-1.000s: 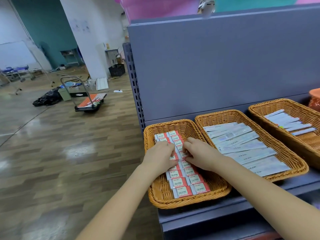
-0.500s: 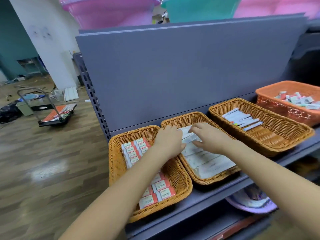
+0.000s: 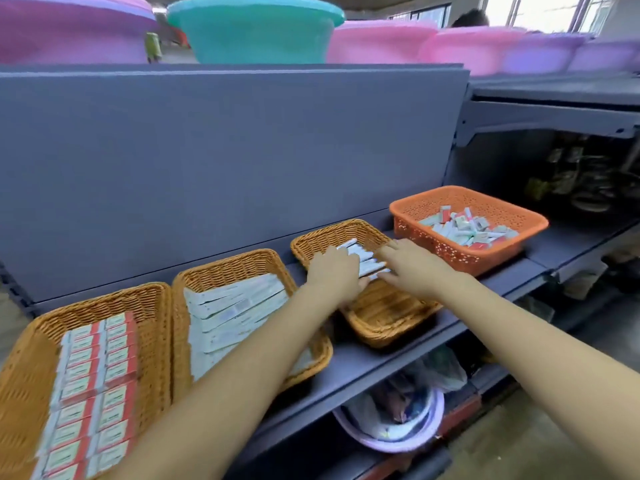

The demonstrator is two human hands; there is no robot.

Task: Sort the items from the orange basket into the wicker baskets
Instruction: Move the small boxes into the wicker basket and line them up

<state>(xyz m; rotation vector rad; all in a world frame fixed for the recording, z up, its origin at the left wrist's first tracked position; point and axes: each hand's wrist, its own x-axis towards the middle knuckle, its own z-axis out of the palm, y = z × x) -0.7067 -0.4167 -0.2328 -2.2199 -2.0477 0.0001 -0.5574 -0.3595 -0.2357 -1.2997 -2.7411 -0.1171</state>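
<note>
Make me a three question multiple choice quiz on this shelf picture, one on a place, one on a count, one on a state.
1. Where is the orange basket?
A. right end of the row
B. left end
C. on the floor

2. How many wicker baskets?
A. two
B. three
C. five

3. The wicker basket nearest the orange one is
A. packed full
B. upside down
C. filled only at its far end

A: it sits right of all wicker ones.
B: three in a row.
C: both hands rest on packets at the back; bare weave in front.

Single head-worn view looks forward and down, close over the shelf [image 3: 381, 358].
</note>
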